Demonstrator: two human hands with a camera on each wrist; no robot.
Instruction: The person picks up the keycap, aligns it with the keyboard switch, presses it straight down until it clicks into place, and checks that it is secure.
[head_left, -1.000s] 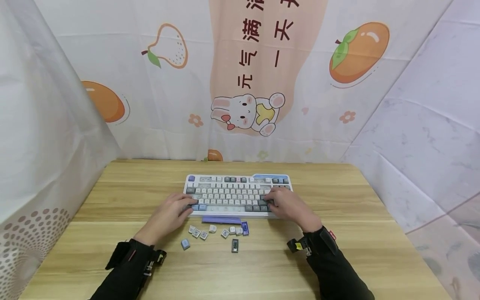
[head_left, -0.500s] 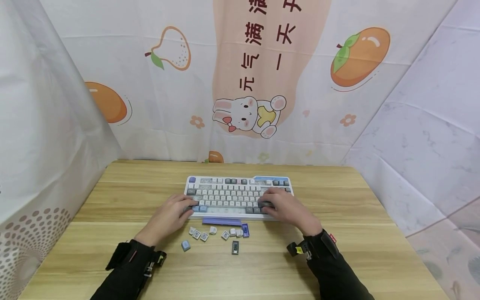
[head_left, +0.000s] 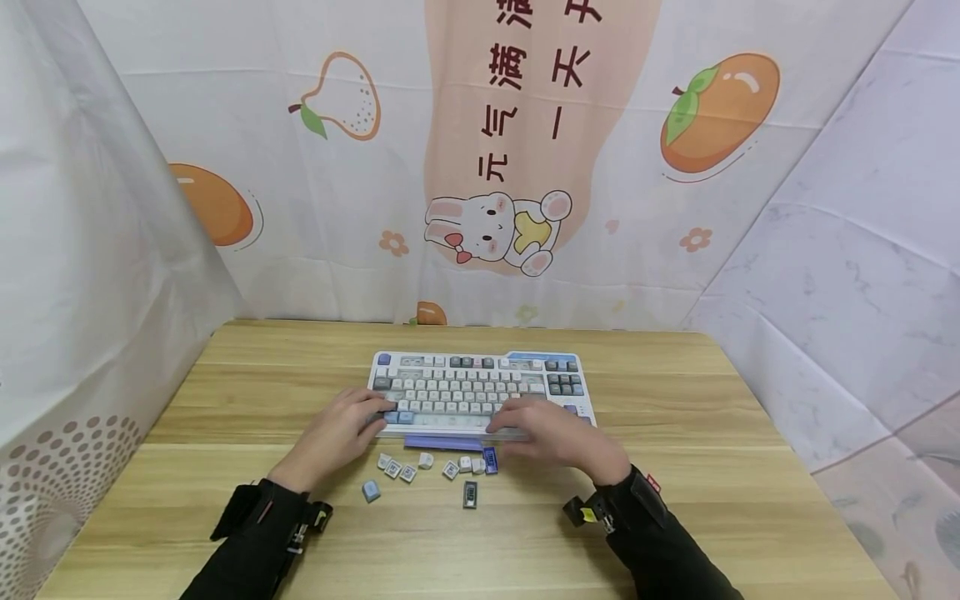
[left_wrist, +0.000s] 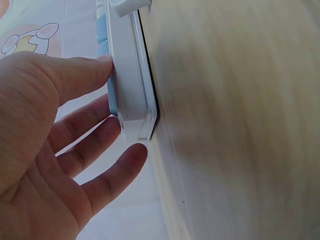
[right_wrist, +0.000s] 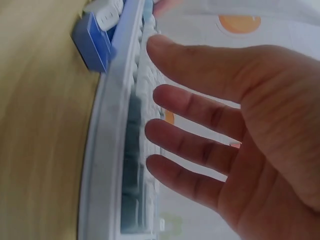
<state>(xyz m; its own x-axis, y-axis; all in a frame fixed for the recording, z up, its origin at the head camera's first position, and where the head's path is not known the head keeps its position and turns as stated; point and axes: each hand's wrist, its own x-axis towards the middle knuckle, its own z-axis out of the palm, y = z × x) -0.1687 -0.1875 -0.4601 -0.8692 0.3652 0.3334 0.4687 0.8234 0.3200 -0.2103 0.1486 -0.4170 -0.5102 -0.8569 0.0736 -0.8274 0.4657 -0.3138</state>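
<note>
A white keyboard [head_left: 450,385] with white, grey and blue keycaps lies on the wooden table, with bare gaps where some caps are off. My left hand [head_left: 341,437] rests at its lower left corner. In the left wrist view, that thumb [left_wrist: 82,75] touches the edge by the blue keys, and the other fingers are spread around the corner. My right hand [head_left: 551,433] is over the keyboard's lower right part, fingers extended and holding nothing in the right wrist view. A purple long keycap [head_left: 444,443] and a blue-purple keycap [right_wrist: 92,42] lie along the front edge.
Several loose white keycaps [head_left: 407,473] are scattered before the keyboard. A light blue keycap [head_left: 371,491] lies nearer the left forearm, and an upturned dark keycap [head_left: 470,494] lies farther right. A printed curtain [head_left: 337,208] hangs behind the table [head_left: 480,554].
My right hand has moved left and toward the front edge, from the right side keys, uncovering the grey keys there. The left hand has stayed at its corner.
</note>
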